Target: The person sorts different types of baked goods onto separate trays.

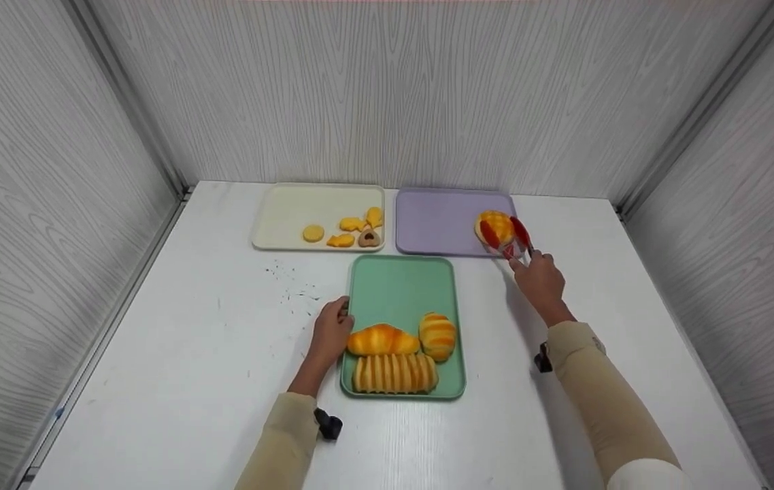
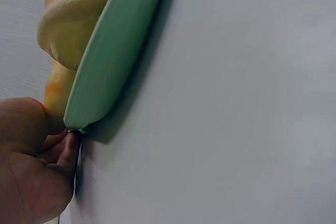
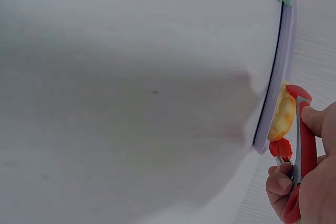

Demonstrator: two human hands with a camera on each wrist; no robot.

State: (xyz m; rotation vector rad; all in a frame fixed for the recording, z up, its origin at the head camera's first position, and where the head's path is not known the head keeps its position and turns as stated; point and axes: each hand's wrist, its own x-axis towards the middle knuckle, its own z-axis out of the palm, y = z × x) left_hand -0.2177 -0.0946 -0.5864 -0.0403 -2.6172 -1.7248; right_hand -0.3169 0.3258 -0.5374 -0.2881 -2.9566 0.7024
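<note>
My right hand grips red-tipped tongs, thumb along one arm and fingers curled about the other. The red tips straddle a round bun with a criss-cross top at the right end of the purple tray. On the left edge of the green tray, my left hand pinches the rim between thumb and fingers, as the left wrist view shows. A croissant-like bread, a striped oval roll and a ridged loaf lie at the green tray's near end.
A cream tray at the back left bears several small yellow pieces, among them a round one, and a brown heart-shaped piece. Grey wood-grain walls enclose the white table at the back and both sides.
</note>
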